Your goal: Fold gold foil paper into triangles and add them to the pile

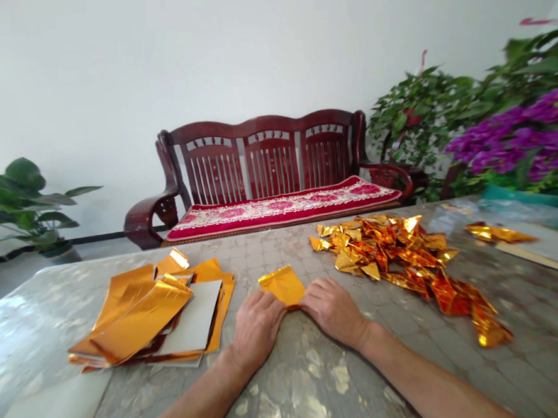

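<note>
A folded sheet of gold foil paper (282, 286) stands at the middle of the table, its lower edge pinched between my left hand (257, 329) and my right hand (333, 313). Both hands rest on the tabletop (290, 385), fingers pressed against the foil. Nearest my left hand lies a loose stack of flat gold foil sheets (143, 312) with a grey card sheet (188, 318) among them. Beside my right hand spreads a heap of folded gold foil pieces (395, 258). Its lower layers are hidden.
A separate folded gold foil strip (498, 233) lies on a pale board (541, 246) at the right table edge, with clear plastic (510, 210) behind it. Beyond the table stand a dark wooden bench (261, 159) with a red cushion, and potted plants (505, 126).
</note>
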Tool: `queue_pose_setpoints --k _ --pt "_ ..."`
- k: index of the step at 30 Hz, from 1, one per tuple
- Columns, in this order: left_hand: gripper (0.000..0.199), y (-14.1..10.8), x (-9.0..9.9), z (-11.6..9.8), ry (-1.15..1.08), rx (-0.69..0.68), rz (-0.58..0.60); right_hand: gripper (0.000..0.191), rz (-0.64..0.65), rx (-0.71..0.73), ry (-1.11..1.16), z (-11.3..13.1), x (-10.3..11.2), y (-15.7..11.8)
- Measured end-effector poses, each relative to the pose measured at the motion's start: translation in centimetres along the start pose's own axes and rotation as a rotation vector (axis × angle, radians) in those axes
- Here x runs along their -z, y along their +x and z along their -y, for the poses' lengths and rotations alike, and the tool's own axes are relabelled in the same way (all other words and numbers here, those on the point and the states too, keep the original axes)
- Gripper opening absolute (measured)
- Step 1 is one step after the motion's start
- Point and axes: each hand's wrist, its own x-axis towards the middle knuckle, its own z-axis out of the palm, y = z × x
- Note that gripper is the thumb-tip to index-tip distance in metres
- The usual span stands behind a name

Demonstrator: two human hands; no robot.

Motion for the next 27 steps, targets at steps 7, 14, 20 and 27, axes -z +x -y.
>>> queue_pose_setpoints --k 7,14,20,27 --pt "0.031 0.0 -0.2 0.2 -0.067 0.007 0.01 0.014 0.04 0.045 0.052 0.2 -0.3 0.2" --pt "0.027 0.1 -0.6 0.7 -0.097 0.091 0.023 0.018 0.027 -0.016 0.021 -0.3 -0.5 -0.1" --pt "0.022 0.2 -0.6 1.1 -0.226 0.195 0.01 0.014 0.019 -0.064 0.029 -0.5 -0.4 0.0" --pt "0.02 0.0 -0.8 1.4 -0.281 0.237 -0.01 0.019 0.013 -0.078 0.032 -0.5 -0.4 -0.2"
